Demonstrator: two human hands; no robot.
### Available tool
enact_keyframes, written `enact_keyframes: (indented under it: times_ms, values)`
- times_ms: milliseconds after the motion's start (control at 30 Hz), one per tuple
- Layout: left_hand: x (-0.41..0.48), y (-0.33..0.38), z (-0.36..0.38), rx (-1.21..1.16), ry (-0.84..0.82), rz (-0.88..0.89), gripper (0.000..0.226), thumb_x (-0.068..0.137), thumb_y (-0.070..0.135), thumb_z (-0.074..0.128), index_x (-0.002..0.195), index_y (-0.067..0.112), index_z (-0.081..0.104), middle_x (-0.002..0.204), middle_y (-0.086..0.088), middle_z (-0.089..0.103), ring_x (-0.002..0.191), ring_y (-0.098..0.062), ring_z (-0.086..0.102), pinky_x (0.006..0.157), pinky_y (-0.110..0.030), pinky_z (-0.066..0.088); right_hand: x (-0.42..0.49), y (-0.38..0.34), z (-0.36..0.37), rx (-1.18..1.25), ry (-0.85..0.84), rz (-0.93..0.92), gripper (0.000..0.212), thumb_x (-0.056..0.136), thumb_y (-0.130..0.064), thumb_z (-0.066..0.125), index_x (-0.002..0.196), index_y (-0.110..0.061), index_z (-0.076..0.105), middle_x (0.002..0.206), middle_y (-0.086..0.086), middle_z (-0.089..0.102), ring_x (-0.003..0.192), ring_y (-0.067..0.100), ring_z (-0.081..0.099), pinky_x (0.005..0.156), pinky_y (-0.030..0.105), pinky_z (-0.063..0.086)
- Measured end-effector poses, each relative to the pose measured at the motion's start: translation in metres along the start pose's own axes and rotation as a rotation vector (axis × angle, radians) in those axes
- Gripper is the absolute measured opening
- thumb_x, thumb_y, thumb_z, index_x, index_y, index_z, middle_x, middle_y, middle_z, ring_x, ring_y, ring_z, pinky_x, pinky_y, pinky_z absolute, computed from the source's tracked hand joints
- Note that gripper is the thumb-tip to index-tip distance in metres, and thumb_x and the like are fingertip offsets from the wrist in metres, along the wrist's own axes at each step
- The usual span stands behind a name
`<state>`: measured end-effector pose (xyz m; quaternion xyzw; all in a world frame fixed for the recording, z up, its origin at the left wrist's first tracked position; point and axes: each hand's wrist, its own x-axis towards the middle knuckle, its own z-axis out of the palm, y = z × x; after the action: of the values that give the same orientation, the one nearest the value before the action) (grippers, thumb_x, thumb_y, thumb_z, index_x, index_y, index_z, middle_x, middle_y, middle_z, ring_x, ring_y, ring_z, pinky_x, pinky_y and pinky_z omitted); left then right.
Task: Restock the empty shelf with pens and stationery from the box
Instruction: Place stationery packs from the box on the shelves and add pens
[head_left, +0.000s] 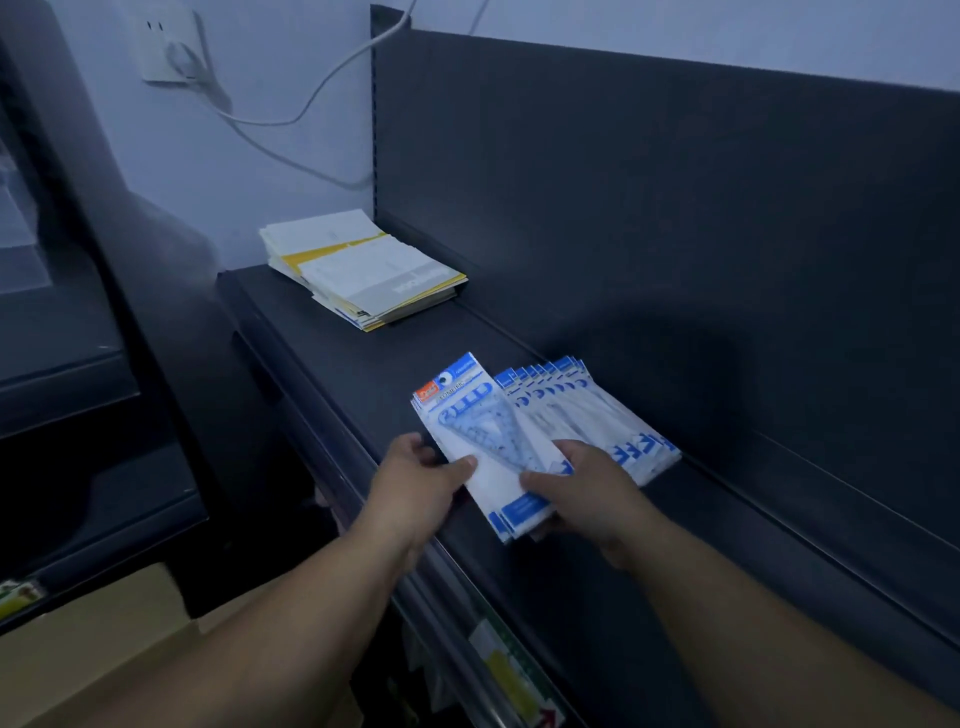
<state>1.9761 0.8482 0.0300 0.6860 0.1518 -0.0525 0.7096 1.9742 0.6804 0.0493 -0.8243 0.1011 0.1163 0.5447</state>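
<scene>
A small stack of blue-and-white ruler set packs (480, 431) sits over the front part of the dark shelf (363, 353). My left hand (415, 483) pinches its left edge with thumb on top. My right hand (582, 483) grips its lower right corner. Just behind and to the right, several more of the same packs (597, 415) lie fanned out flat on the shelf. A cardboard box (104, 654) shows at the lower left, below the shelf.
A pile of white and yellow paper booklets (363, 270) lies at the shelf's far left end. The dark back panel (675, 208) rises behind. A wall socket (166, 47) with a white cable is at upper left. Price tags (509, 670) line the shelf's front rail.
</scene>
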Motion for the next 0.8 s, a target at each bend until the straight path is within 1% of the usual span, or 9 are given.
enact_keyframes:
  times_ms: [67, 133, 267, 367, 433, 533, 667, 733, 800]
  values:
    - [0.007, -0.003, -0.009, 0.392, 0.092, 0.177, 0.069, 0.08, 0.019, 0.075, 0.138, 0.013, 0.038, 0.138, -0.003, 0.047, 0.118, -0.01, 0.052, 0.098, -0.023, 0.043, 0.007, 0.008, 0.002, -0.415, 0.082, -0.053, 0.05, 0.084, -0.032, 0.07, 0.129, -0.017, 0.056, 0.12, -0.001, 0.063, 0.104, 0.017, 0.063, 0.086, 0.026, 0.05]
    - [0.012, -0.006, -0.013, 0.634, 0.067, 0.366, 0.079, 0.078, 0.024, 0.075, 0.144, 0.016, 0.033, 0.151, -0.005, 0.03, 0.137, -0.016, 0.032, 0.111, -0.02, 0.023, 0.007, 0.017, 0.007, -0.647, 0.142, -0.157, 0.062, 0.08, -0.042, 0.071, 0.135, -0.021, 0.052, 0.131, -0.002, 0.054, 0.117, 0.016, 0.052, 0.095, 0.024, 0.04]
    - [0.023, -0.012, -0.009, 0.998, -0.138, 0.452, 0.09, 0.078, 0.047, 0.069, 0.15, 0.034, 0.016, 0.16, 0.001, -0.002, 0.147, -0.019, 0.005, 0.119, -0.032, 0.01, 0.006, 0.035, 0.019, -0.685, 0.128, -0.338, 0.062, 0.078, -0.048, 0.07, 0.134, -0.028, 0.053, 0.143, -0.009, 0.045, 0.13, 0.013, 0.038, 0.109, 0.028, 0.03]
    - [0.031, -0.013, -0.009, 1.323, -0.289, 0.437, 0.092, 0.078, 0.064, 0.059, 0.149, 0.044, 0.003, 0.159, 0.006, -0.016, 0.147, -0.021, -0.009, 0.119, -0.042, -0.001, 0.008, 0.042, 0.021, -0.761, 0.089, -0.359, 0.069, 0.083, -0.053, 0.063, 0.144, -0.03, 0.039, 0.154, -0.012, 0.03, 0.142, 0.009, 0.023, 0.117, 0.032, 0.015]
    - [0.034, -0.014, -0.011, 1.448, -0.347, 0.39, 0.09, 0.078, 0.073, 0.049, 0.149, 0.043, 0.002, 0.16, 0.006, -0.012, 0.147, -0.02, -0.008, 0.117, -0.044, -0.005, 0.011, 0.046, 0.02, -0.81, 0.027, -0.341, 0.068, 0.089, -0.053, 0.055, 0.148, -0.034, 0.027, 0.158, -0.017, 0.019, 0.146, 0.008, 0.009, 0.12, 0.039, 0.004]
    - [0.033, -0.013, -0.012, 1.606, -0.313, 0.35, 0.096, 0.075, 0.083, 0.039, 0.151, 0.035, 0.004, 0.161, 0.001, 0.0, 0.147, -0.025, -0.002, 0.117, -0.045, -0.004, 0.014, 0.051, 0.018, -0.819, -0.025, -0.34, 0.066, 0.093, -0.055, 0.045, 0.15, -0.04, 0.016, 0.159, -0.022, 0.009, 0.147, 0.006, -0.003, 0.119, 0.042, -0.008]
    - [0.027, -0.011, -0.008, 1.657, -0.243, 0.343, 0.103, 0.068, 0.086, 0.043, 0.149, 0.027, 0.019, 0.157, -0.008, 0.017, 0.143, -0.029, 0.019, 0.117, -0.043, 0.006, 0.014, 0.06, 0.018, -0.942, -0.03, -0.367, 0.075, 0.089, -0.068, 0.034, 0.151, -0.039, 0.004, 0.159, -0.023, -0.007, 0.146, 0.005, -0.014, 0.118, 0.043, -0.012]
    - [0.027, -0.01, -0.003, 1.625, -0.256, 0.35, 0.101, 0.07, 0.083, 0.048, 0.148, 0.024, 0.021, 0.155, -0.01, 0.02, 0.138, -0.029, 0.029, 0.116, -0.041, 0.013, 0.016, 0.063, 0.015, -0.983, -0.013, -0.37, 0.075, 0.089, -0.07, 0.03, 0.152, -0.039, 0.003, 0.158, -0.023, -0.01, 0.146, 0.005, -0.015, 0.118, 0.043, -0.011]
    - [0.028, -0.01, 0.005, 1.603, -0.266, 0.364, 0.098, 0.073, 0.079, 0.049, 0.148, 0.022, 0.02, 0.156, -0.012, 0.017, 0.138, -0.029, 0.029, 0.116, -0.039, 0.015, 0.019, 0.064, 0.008, -0.99, 0.007, -0.357, 0.073, 0.09, -0.068, 0.031, 0.152, -0.04, 0.004, 0.159, -0.023, -0.009, 0.146, 0.005, -0.014, 0.119, 0.043, -0.011]
